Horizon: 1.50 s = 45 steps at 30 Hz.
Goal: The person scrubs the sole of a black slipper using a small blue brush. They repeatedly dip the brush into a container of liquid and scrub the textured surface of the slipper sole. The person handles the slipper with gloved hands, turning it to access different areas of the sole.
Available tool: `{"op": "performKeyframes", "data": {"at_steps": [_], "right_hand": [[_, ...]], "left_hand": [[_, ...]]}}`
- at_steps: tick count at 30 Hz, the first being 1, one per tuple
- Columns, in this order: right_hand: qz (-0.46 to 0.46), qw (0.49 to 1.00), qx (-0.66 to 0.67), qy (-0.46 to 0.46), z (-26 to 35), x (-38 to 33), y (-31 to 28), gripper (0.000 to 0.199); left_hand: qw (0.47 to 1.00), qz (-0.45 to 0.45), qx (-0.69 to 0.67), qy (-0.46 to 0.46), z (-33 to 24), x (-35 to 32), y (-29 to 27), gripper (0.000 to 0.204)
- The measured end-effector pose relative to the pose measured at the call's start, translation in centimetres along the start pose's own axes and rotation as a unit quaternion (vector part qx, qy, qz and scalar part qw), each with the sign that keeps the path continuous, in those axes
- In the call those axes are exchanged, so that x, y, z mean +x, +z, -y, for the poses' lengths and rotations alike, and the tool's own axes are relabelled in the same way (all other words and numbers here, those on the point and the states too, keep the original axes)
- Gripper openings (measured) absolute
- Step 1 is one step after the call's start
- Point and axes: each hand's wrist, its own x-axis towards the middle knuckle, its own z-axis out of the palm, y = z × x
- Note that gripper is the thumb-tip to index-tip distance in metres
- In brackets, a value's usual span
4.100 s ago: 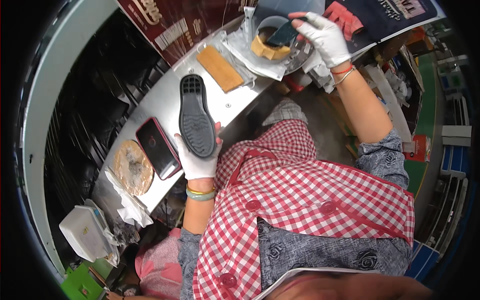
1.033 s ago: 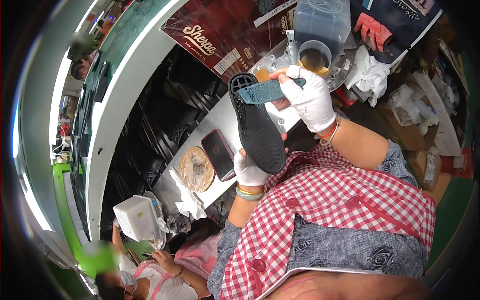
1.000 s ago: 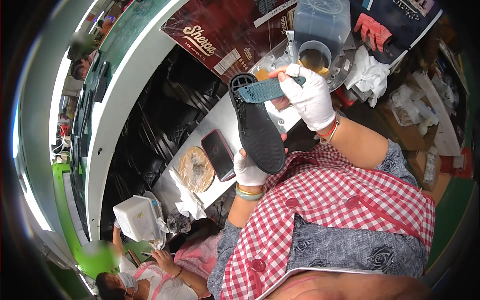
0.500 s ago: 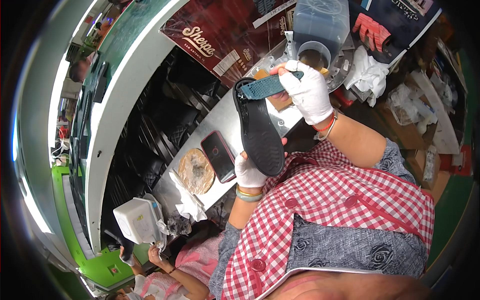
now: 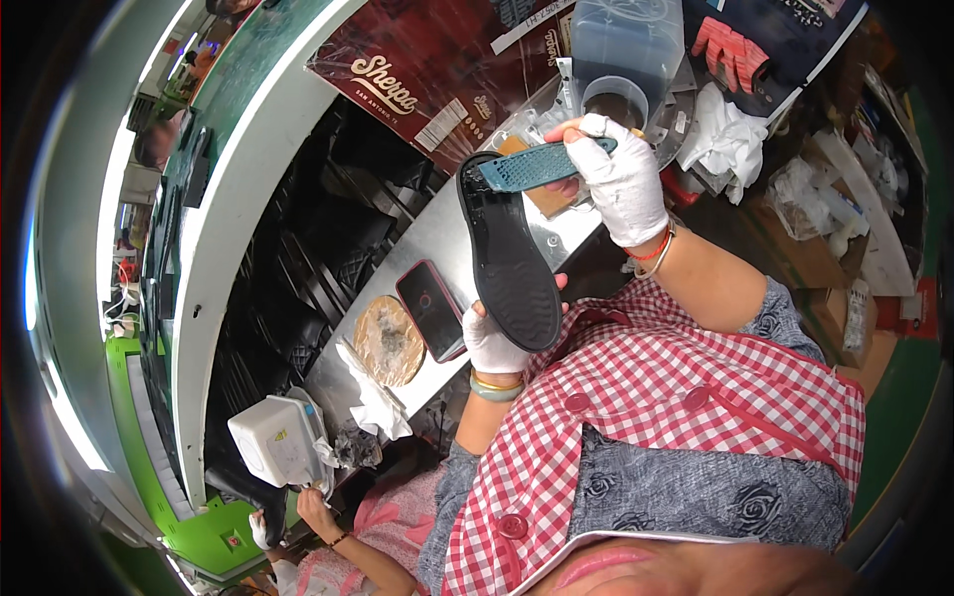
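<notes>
A black shoe sole (image 5: 515,268) is held up at a slant above the metal bench, its wide ribbed end near me. My left hand (image 5: 492,343), in a white fingerless covering, is closed round the edge of that wide end. My right hand (image 5: 624,184), also covered in white, pinches a flat teal strip (image 5: 532,167) with a dimpled surface. The strip's far end lies over the raised rim of the sole's narrow end, where the inner surface looks shiny and wet. Whether the strip presses on the sole there, I cannot tell.
On the bench (image 5: 328,372) are a phone (image 5: 430,308), a film-wrapped round disc (image 5: 390,340) and a white cloth (image 5: 373,397). Beyond my right hand stand a cup (image 5: 616,99) and a bluish jug (image 5: 626,40). A co-worker's hand (image 5: 316,512) is near a white tub (image 5: 268,442).
The teal strip has tilted slightly and my right hand has shifted a little; the sole stays nearly in place. At lower left, the co-worker's hands have moved with a dark item.
</notes>
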Motion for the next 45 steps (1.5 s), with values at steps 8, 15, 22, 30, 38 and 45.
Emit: {"op": "performKeyframes", "data": {"at_steps": [8, 15, 22, 30, 38, 45], "right_hand": [[0.047, 0.997, -0.051, 0.02, -1.0, -0.1, -0.6, 0.019], [0.055, 0.995, -0.074, 0.027, -2.1, -1.6, 0.0, 0.018], [0.078, 0.991, -0.06, 0.086, -3.1, -3.1, 1.0, 0.019], [0.09, 0.985, -0.094, 0.11, -2.7, -4.3, 1.6, 0.017], [0.156, 0.968, -0.158, 0.119, -1.9, -5.1, 1.4, 0.017], [0.271, 0.939, -0.143, 0.156, -1.2, -4.3, 0.9, 0.017]], "left_hand": [[1.0, -0.007, 0.003, -0.008, 0.1, -0.1, -0.1, 0.075], [0.999, -0.039, 0.004, 0.027, -0.1, 0.5, 0.0, 0.072], [0.997, -0.054, -0.014, 0.053, -0.7, 1.8, 0.0, 0.072], [0.993, -0.09, 0.01, 0.079, -0.9, 1.9, -0.8, 0.071], [0.995, -0.065, -0.012, 0.075, -1.3, 1.7, -1.1, 0.066], [0.98, -0.187, 0.001, 0.067, -1.4, 1.5, -0.5, 0.065]]}}
